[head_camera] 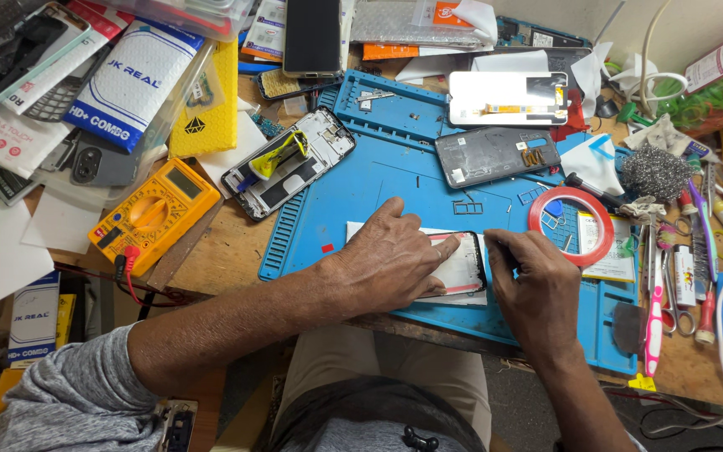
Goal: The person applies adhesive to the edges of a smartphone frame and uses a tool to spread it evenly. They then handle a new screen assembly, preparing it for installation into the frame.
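Note:
My left hand point(391, 259) lies flat on a phone screen panel point(462, 268) with a black bezel, the index finger stretched onto its upper part. The panel rests on a white sheet on the blue work mat point(353, 201). My right hand point(537, 289) sits at the panel's right edge with its fingers curled and pinched against the top right corner. Whether it holds a small tool is hidden by the fingers.
An opened phone frame point(288, 161), a dark back cover point(495, 155) and a white display panel point(508, 98) lie at the mat's far side. A red tape roll point(573, 224) sits right, a yellow multimeter point(154, 213) left. Tools, brushes and scissors point(679, 285) crowd the right edge.

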